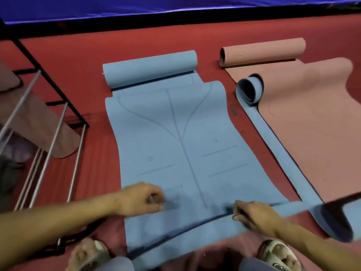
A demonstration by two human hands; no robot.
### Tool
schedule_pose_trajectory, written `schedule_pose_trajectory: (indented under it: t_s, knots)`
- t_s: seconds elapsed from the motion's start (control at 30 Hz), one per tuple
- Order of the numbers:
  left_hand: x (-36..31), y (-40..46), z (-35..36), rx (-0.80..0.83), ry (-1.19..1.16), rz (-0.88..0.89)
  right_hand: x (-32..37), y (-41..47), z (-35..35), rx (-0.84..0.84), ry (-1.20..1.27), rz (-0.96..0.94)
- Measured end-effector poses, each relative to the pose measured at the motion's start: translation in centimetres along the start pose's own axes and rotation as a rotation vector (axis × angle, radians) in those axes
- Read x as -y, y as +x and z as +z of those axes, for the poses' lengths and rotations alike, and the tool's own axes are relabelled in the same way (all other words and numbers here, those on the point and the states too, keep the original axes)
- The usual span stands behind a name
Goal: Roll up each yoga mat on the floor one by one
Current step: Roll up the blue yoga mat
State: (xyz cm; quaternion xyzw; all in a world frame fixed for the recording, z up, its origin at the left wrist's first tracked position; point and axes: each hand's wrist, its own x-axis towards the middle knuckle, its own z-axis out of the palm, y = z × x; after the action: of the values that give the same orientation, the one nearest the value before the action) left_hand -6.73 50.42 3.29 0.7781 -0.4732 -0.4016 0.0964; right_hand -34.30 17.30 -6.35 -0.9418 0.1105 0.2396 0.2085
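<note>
A blue yoga mat (175,137) lies lengthwise on the red floor in front of me, its far end curled into a loose roll (150,69). Its near end is folded over towards the far end. My left hand (142,198) has curled fingers and pinches the mat at the left of the fold. My right hand (252,216) grips the folded edge at the right. To the right a pink yoga mat (304,118) lies flat with its far end rolled (261,51). It lies on a second blue mat (273,145), whose far corner curls up (248,90).
A metal rack (48,137) with grey rods and a black frame stands at the left, with brownish mats (39,122) draped on it. A blue padded wall (156,6) runs along the back. My feet in sandals (277,255) stand at the mat's near end.
</note>
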Motion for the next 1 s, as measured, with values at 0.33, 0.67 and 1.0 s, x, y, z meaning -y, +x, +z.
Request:
schedule_pose_trajectory:
  t_s: [0.33,0.67,1.0]
  knots:
    - [2.6,-1.8,13.0,0.040,0.142,0.012,0.9,2.8,3.3,0.016,0.291,0.031]
    - [4.8,-0.7,15.6,0.082,-0.202,-0.054,-1.1,-2.1,4.6,0.119,-0.097,-0.051]
    - [5.5,1.0,20.1,0.058,-0.487,-0.111,1.5,-1.9,6.5,0.095,-0.084,0.106]
